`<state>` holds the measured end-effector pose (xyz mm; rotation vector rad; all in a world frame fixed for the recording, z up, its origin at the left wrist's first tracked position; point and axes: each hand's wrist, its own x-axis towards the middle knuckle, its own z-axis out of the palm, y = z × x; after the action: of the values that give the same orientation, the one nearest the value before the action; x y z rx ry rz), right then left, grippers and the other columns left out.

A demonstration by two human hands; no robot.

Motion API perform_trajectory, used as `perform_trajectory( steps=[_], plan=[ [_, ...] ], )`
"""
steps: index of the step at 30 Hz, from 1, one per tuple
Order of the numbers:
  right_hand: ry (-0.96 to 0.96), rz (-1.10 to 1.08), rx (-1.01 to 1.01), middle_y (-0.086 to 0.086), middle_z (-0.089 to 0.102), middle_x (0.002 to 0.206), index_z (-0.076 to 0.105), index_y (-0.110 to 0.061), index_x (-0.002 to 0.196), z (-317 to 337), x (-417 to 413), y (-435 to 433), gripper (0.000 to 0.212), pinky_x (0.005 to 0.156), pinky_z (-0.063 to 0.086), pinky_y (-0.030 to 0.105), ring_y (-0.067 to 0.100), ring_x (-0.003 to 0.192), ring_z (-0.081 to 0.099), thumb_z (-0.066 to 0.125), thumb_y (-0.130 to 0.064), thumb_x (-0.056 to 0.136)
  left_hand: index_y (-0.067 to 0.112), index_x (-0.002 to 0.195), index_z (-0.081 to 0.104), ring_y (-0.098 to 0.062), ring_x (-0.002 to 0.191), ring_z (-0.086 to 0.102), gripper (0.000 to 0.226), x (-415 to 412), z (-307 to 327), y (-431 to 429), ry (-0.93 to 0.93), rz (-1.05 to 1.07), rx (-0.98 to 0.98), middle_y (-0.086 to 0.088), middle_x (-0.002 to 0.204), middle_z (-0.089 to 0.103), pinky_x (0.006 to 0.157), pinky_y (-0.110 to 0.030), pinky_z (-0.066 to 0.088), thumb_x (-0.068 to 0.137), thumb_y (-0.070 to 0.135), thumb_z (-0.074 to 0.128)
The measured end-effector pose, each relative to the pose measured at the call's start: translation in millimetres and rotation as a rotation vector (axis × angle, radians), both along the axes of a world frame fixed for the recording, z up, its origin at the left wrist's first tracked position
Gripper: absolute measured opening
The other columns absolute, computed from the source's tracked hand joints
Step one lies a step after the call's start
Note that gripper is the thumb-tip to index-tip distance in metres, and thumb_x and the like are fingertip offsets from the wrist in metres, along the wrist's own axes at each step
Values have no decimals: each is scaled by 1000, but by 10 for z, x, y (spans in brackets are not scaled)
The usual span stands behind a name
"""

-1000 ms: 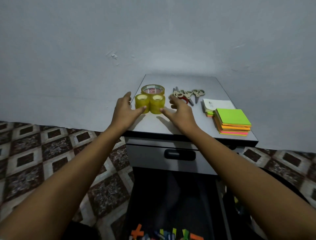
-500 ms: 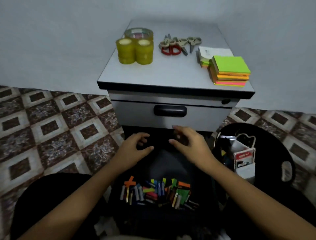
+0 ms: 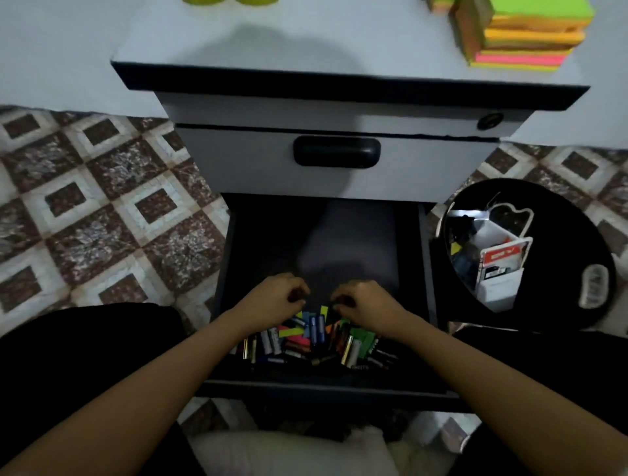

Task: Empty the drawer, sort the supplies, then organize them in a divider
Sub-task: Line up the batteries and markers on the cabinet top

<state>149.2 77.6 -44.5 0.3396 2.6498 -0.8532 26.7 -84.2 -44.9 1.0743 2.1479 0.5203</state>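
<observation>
The lower drawer (image 3: 425, 271) of a grey cabinet stands pulled out. At its near end lies a heap of batteries and small coloured items (image 3: 306, 339). Both my hands are down in the drawer at the far edge of that heap. My left hand (image 3: 275, 300) and my right hand (image 3: 368, 305) have their fingers curled downward onto the items. Whether either hand holds anything is hidden by the fingers. A white divider box (image 3: 503, 268) stands on a black round seat (image 3: 577, 234) to the right of the drawer.
On the cabinet top (image 3: 339, 44) a stack of coloured sticky notes (image 3: 523, 37) sits at the right, and yellow tape rolls (image 3: 204, 1) show at the upper edge. The upper drawer with its black handle (image 3: 336, 152) is closed. Patterned floor tiles lie to the left.
Both hands left the tape rolls on the cabinet top and came down into the open drawer. They now sit on the heap with curled fingers. My view has tilted downward.
</observation>
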Motion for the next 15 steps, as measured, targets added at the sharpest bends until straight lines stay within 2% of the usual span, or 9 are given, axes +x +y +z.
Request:
perform_trajectory(
  steps=[2,6,12,15],
  plan=[
    [-38,33,-11,6,66,113,66,-13,112,-88,-9,-48,26,89,47,31,21,104,60,59,-18,88,12,113,63,-18,105,55,25,33,-96,16,28,-94,-56,-5,113,56,88,-26,43,89,19,58],
    [-60,9,-29,6,66,111,67,-14,111,-216,11,-77,25,84,47,27,19,101,61,59,-19,88,15,115,60,-22,109,53,30,62,-277,-27,86,-222,-177,-5,117,53,91,-36,46,87,23,58],
    [-59,-50,-24,5,68,104,68,-14,105,-283,-9,-140,21,76,49,28,18,92,63,58,-23,90,14,123,51,-24,116,47,35,129,-427,-111,288,-322,-244,-7,123,46,91,-33,38,92,32,51],
    [-55,-79,-14,7,65,106,68,-13,104,-296,-11,-190,21,75,48,28,20,94,61,57,-24,90,12,113,57,-24,106,54,29,81,-431,-125,237,-250,-205,-6,114,51,86,-32,43,92,31,52]
  ],
)
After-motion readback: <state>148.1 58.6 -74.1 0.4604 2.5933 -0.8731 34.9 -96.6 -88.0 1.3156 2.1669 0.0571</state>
